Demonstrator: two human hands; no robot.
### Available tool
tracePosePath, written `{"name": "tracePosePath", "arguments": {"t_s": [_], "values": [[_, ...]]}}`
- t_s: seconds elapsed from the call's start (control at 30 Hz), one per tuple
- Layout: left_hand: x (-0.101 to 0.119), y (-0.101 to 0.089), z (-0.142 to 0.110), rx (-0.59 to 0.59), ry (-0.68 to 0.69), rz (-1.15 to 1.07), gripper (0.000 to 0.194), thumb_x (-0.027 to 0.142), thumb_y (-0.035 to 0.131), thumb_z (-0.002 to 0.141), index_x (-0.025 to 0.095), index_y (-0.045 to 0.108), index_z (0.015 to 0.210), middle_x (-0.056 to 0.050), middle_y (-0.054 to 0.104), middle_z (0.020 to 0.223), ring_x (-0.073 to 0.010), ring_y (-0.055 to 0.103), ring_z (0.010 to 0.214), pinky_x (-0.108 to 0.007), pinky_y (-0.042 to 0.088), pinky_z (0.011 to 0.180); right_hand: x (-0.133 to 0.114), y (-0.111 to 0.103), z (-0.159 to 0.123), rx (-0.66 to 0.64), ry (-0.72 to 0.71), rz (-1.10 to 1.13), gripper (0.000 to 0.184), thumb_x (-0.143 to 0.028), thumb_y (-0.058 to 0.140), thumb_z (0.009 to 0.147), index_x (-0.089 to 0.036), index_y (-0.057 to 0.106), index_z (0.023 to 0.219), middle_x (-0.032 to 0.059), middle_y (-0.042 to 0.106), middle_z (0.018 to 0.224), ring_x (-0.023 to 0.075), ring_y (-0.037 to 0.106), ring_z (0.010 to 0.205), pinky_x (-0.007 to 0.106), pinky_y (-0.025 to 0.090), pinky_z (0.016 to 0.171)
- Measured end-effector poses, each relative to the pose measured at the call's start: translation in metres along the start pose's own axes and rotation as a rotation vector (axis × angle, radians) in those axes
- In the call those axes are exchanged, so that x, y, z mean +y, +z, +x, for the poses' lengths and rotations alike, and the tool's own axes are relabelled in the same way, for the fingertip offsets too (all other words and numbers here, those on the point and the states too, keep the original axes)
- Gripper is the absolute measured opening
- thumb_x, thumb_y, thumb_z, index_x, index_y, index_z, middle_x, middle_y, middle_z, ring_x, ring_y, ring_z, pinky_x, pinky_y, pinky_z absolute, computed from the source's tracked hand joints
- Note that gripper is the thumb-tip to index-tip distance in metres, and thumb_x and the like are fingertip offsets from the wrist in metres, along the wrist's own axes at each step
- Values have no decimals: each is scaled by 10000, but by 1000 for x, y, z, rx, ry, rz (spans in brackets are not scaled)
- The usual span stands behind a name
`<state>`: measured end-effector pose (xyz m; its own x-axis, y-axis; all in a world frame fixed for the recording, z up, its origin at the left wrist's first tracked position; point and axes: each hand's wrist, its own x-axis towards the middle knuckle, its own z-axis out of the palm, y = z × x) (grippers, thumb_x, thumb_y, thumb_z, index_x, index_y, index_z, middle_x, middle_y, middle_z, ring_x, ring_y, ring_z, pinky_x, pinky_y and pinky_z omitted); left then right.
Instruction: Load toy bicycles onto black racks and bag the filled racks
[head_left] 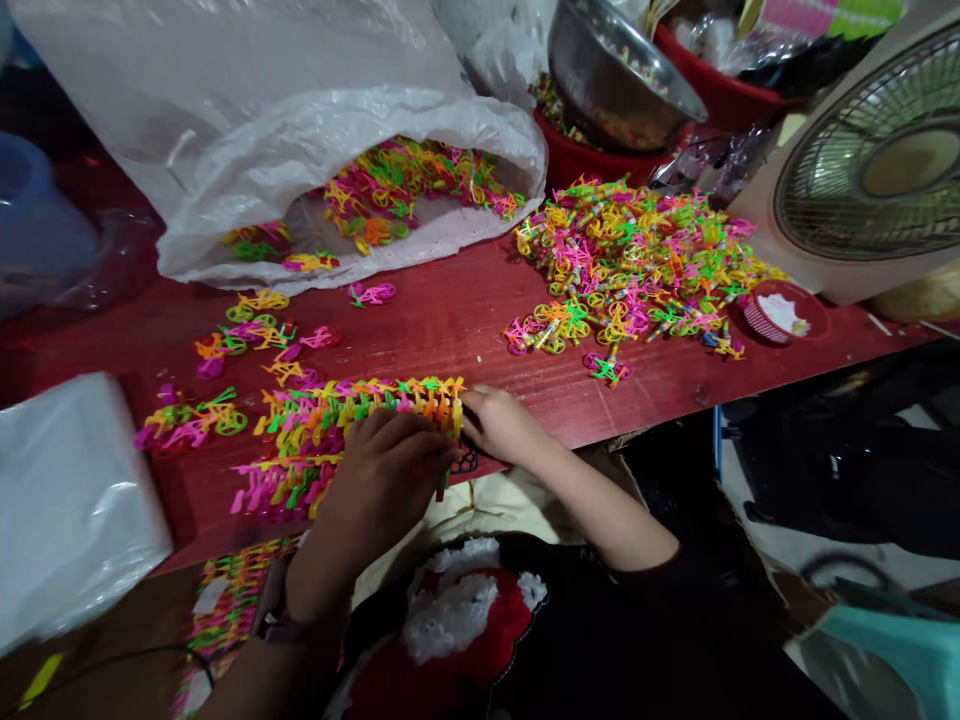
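Left hand (pixel 386 465) arching over the toy rows (pixel 300 425), grip hidden, can't tell | right hand (pixel 501 424) sitting at their right end, fingertips hidden, hold unclear | rows lying along the bench's (pixel 442 325) near edge | seemingly aligning them; next move probably calling for steady, even fingers

The plastic pieces (pixel 296 405) are tiny neon things, pink, yellow, green, orange and a bit of purple, packed side by side in tight rows on the tabletop (pixel 420 310), around 8 o'clock from mid-view. The far row (pixel 367 388) looks pretty straight, running roughly 9 to 3. The nearest row (pixel 259 490), pinkest at its 9 o'clock end, is partly hidden, so can't tell its full length.
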<state>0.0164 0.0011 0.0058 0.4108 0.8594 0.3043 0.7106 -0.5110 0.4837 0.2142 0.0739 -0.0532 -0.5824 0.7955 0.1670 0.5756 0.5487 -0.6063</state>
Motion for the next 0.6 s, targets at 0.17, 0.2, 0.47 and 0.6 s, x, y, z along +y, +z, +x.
{"name": "tracePosePath", "arguments": {"t_s": [0.17,0.2,0.47,0.6], "values": [[-1,1,-1,-7,-5,8,121,306,642,997,233,738,999,-52,716,1033,-241,585,992,-433,452,888,-9,2,2,3,38,9,79,-94,617,946,-141,679,932,86,688,908,194,647,846,301,500,791],[-1,1,-2,-3,-5,14,130,323,642,999,236,738,1002,-51,717,1031,-244,590,998,-436,452,893,-9,0,-1,16,35,39,98,-82,619,937,-136,692,974,90,703,937,195,660,872,305,511,812],[-4,-1,-8,53,34,-29,138,334,662,988,249,716,1084,-46,723,1072,-243,624,1021,-423,475,906,71,-99,-83,537,357,-289,472,2,446,923,-226,769,1181,90,686,1250,259,583,1183,502,475,1055],[-3,-1,-4,48,53,-35,97,299,648,988,242,716,1026,-38,730,1004,-234,640,945,-402,463,841,114,-131,-115,416,412,-371,510,25,467,894,-240,799,1177,128,631,1342,335,494,1213,607,386,1044]]}}
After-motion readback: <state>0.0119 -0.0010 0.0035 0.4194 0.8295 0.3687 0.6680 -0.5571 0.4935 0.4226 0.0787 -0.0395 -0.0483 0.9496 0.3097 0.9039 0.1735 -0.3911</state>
